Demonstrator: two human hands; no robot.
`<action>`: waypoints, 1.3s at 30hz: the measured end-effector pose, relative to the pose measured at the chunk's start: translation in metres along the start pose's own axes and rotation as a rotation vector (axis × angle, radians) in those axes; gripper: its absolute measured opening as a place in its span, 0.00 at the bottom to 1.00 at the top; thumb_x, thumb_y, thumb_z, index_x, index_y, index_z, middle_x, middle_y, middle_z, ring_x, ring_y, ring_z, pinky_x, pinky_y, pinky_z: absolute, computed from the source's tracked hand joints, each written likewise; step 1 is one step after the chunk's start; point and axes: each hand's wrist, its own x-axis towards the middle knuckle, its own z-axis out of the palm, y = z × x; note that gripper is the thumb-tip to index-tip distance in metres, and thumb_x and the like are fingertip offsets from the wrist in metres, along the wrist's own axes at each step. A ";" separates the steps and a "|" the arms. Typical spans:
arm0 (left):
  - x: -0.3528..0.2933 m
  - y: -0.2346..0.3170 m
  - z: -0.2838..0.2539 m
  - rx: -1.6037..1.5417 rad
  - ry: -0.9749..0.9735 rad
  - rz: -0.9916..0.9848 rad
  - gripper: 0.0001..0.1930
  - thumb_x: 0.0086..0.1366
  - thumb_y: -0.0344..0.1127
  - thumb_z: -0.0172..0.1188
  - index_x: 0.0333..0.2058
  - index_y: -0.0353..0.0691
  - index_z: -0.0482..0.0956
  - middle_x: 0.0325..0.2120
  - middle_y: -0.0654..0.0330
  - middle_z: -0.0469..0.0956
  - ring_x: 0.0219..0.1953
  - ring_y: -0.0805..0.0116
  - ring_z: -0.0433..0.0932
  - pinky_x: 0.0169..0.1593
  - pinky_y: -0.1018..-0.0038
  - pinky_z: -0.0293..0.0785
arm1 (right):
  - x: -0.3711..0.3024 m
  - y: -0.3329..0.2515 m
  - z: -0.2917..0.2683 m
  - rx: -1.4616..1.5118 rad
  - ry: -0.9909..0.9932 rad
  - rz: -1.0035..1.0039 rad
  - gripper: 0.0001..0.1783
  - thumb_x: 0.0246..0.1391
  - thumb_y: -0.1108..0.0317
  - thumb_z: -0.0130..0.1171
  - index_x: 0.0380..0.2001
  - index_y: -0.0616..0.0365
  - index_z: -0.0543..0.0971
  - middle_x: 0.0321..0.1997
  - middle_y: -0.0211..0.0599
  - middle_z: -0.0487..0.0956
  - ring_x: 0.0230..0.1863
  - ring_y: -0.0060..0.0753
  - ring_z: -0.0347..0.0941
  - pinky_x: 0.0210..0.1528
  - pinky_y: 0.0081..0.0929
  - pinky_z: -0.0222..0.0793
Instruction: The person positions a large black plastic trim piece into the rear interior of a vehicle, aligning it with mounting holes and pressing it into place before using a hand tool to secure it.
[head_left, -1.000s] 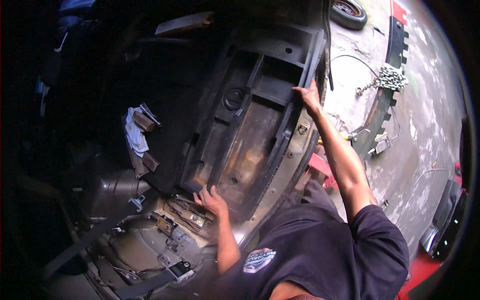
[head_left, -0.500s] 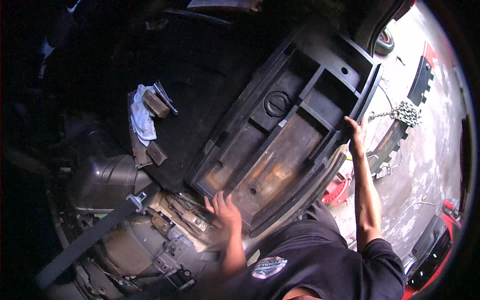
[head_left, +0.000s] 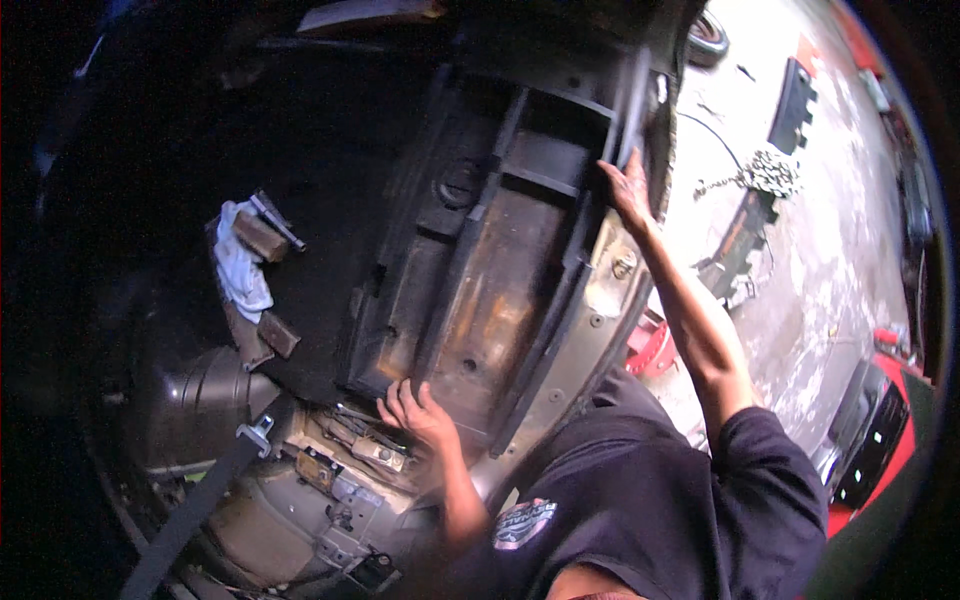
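Note:
A long black plastic tray [head_left: 437, 290] with several compartments, rusty-brown stains and a round recess lies along the opening of the vehicle. My left hand [head_left: 425, 418] is at its near end, fingers spread and resting over the edge. Farther along, my right hand [head_left: 630, 192] has the tray's right rim between thumb and fingers; some of those fingers are hard to make out. Just left of my left hand, exposed wiring and a connector block [head_left: 380, 453] sit in a cavity of the floor.
On the dark carpet lie a pale blue cloth [head_left: 240, 270], brown blocks [head_left: 277, 335] and metal tools [head_left: 275, 218]. A grey belt with a metal buckle [head_left: 255, 435] crosses the lower left. Beyond the metal sill [head_left: 570, 372], a chain [head_left: 770, 174] and a red object [head_left: 652, 350] lie on concrete.
The tray has swung leftward and sits farther from the right sill, which now shows beside it. My right hand has moved left with its rim; my left hand stays at the near end.

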 end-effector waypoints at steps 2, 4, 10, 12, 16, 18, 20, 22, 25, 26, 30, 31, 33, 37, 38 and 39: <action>-0.005 -0.009 0.008 0.008 0.085 -0.042 0.15 0.66 0.40 0.60 0.42 0.33 0.80 0.48 0.49 0.76 0.59 0.42 0.64 0.66 0.47 0.54 | -0.011 -0.004 0.012 0.003 0.128 -0.152 0.42 0.60 0.58 0.60 0.69 0.65 0.54 0.60 0.62 0.72 0.61 0.56 0.71 0.64 0.40 0.64; -0.006 -0.014 0.004 -0.022 0.059 0.022 0.15 0.66 0.39 0.60 0.43 0.32 0.79 0.48 0.48 0.75 0.58 0.42 0.64 0.66 0.46 0.54 | -0.019 -0.051 0.001 0.048 -0.088 0.122 0.48 0.63 0.58 0.55 0.72 0.67 0.40 0.62 0.74 0.67 0.64 0.65 0.67 0.67 0.42 0.62; 0.007 0.026 0.013 0.013 0.054 0.184 0.20 0.67 0.41 0.59 0.52 0.34 0.75 0.59 0.44 0.67 0.63 0.37 0.60 0.67 0.42 0.52 | -0.006 -0.006 -0.009 0.010 -0.139 0.010 0.55 0.64 0.46 0.53 0.70 0.75 0.35 0.73 0.76 0.47 0.75 0.63 0.48 0.76 0.37 0.44; 0.022 0.079 0.010 -0.125 -0.078 0.340 0.21 0.67 0.37 0.59 0.55 0.34 0.74 0.59 0.42 0.68 0.64 0.40 0.62 0.66 0.44 0.55 | -0.014 -0.021 -0.032 0.052 -0.271 0.063 0.58 0.63 0.39 0.53 0.71 0.75 0.37 0.73 0.75 0.48 0.75 0.63 0.49 0.76 0.37 0.46; 0.022 0.142 0.022 -0.421 -0.520 0.449 0.25 0.69 0.37 0.59 0.61 0.34 0.70 0.61 0.44 0.68 0.66 0.45 0.64 0.68 0.57 0.59 | -0.094 -0.034 -0.045 0.249 -0.203 -0.292 0.37 0.65 0.51 0.55 0.67 0.63 0.62 0.64 0.60 0.71 0.65 0.56 0.69 0.64 0.42 0.65; 0.007 0.169 0.048 -0.423 -0.593 0.461 0.28 0.72 0.46 0.53 0.61 0.30 0.68 0.62 0.40 0.67 0.66 0.42 0.63 0.68 0.57 0.58 | -0.152 -0.011 -0.086 0.232 -0.034 -0.406 0.25 0.63 0.64 0.57 0.61 0.60 0.70 0.53 0.53 0.79 0.53 0.53 0.77 0.54 0.39 0.73; -0.002 0.177 0.071 -0.400 -0.639 0.387 0.29 0.75 0.50 0.47 0.61 0.28 0.68 0.61 0.38 0.68 0.65 0.42 0.65 0.68 0.58 0.59 | -0.213 0.049 -0.114 0.161 -0.001 -0.297 0.20 0.57 0.74 0.58 0.53 0.60 0.75 0.44 0.49 0.81 0.44 0.50 0.80 0.47 0.38 0.75; -0.010 0.190 0.066 -0.291 -0.611 0.401 0.30 0.76 0.50 0.43 0.60 0.26 0.67 0.60 0.38 0.70 0.64 0.42 0.67 0.66 0.58 0.61 | -0.271 0.108 -0.137 0.209 -0.281 -0.048 0.14 0.59 0.73 0.57 0.48 0.60 0.78 0.40 0.50 0.82 0.37 0.47 0.82 0.42 0.36 0.76; -0.023 0.194 0.066 -0.216 -0.487 0.448 0.29 0.77 0.49 0.43 0.60 0.26 0.67 0.59 0.38 0.70 0.62 0.41 0.68 0.65 0.58 0.62 | -0.340 0.207 -0.168 0.005 -0.439 0.290 0.13 0.52 0.67 0.59 0.40 0.59 0.81 0.36 0.55 0.82 0.41 0.60 0.79 0.43 0.49 0.74; -0.022 0.194 0.070 -0.213 -0.474 0.442 0.29 0.77 0.49 0.43 0.61 0.26 0.67 0.60 0.37 0.70 0.63 0.41 0.68 0.65 0.58 0.62 | -0.374 0.270 -0.159 -0.144 -0.459 0.305 0.14 0.48 0.69 0.57 0.39 0.60 0.80 0.37 0.55 0.81 0.44 0.61 0.78 0.46 0.50 0.74; -0.026 0.197 0.070 0.036 -0.429 0.437 0.36 0.72 0.54 0.51 0.63 0.25 0.62 0.60 0.33 0.67 0.65 0.40 0.65 0.66 0.58 0.60 | -0.381 0.337 -0.177 -0.346 -0.682 0.431 0.18 0.49 0.72 0.54 0.46 0.60 0.78 0.42 0.57 0.82 0.46 0.57 0.79 0.49 0.47 0.74; -0.027 0.202 0.075 0.033 -0.457 0.390 0.36 0.72 0.54 0.51 0.63 0.24 0.62 0.60 0.32 0.67 0.65 0.40 0.65 0.66 0.58 0.60 | -0.375 0.360 -0.167 -0.390 -0.746 0.437 0.18 0.47 0.73 0.56 0.44 0.61 0.78 0.43 0.56 0.81 0.47 0.57 0.78 0.51 0.48 0.74; -0.032 0.209 0.072 0.059 -0.466 0.353 0.37 0.72 0.54 0.52 0.64 0.24 0.60 0.61 0.32 0.67 0.64 0.39 0.66 0.66 0.58 0.59 | -0.356 0.396 -0.145 -0.430 -0.756 0.290 0.17 0.48 0.72 0.56 0.44 0.63 0.78 0.43 0.56 0.80 0.47 0.57 0.77 0.51 0.48 0.74; -0.033 0.201 0.076 0.135 -0.449 0.335 0.38 0.72 0.51 0.55 0.65 0.22 0.57 0.64 0.35 0.64 0.66 0.48 0.64 0.69 0.61 0.54 | -0.287 0.466 -0.071 -0.603 -0.731 -0.172 0.14 0.56 0.67 0.49 0.38 0.64 0.79 0.40 0.55 0.79 0.46 0.55 0.76 0.53 0.51 0.70; -0.032 0.195 0.076 0.171 -0.425 0.364 0.38 0.72 0.51 0.55 0.65 0.21 0.57 0.64 0.35 0.63 0.66 0.49 0.63 0.70 0.61 0.53 | -0.264 0.477 -0.057 -0.700 -0.708 -0.301 0.15 0.56 0.66 0.49 0.39 0.64 0.80 0.40 0.54 0.79 0.48 0.53 0.75 0.55 0.52 0.68; -0.032 0.198 0.077 0.197 -0.412 0.352 0.39 0.72 0.51 0.56 0.65 0.21 0.56 0.64 0.36 0.63 0.66 0.49 0.63 0.70 0.61 0.53 | -0.248 0.500 -0.040 -0.791 -0.659 -0.382 0.15 0.57 0.66 0.48 0.39 0.63 0.80 0.40 0.52 0.79 0.48 0.51 0.75 0.56 0.53 0.66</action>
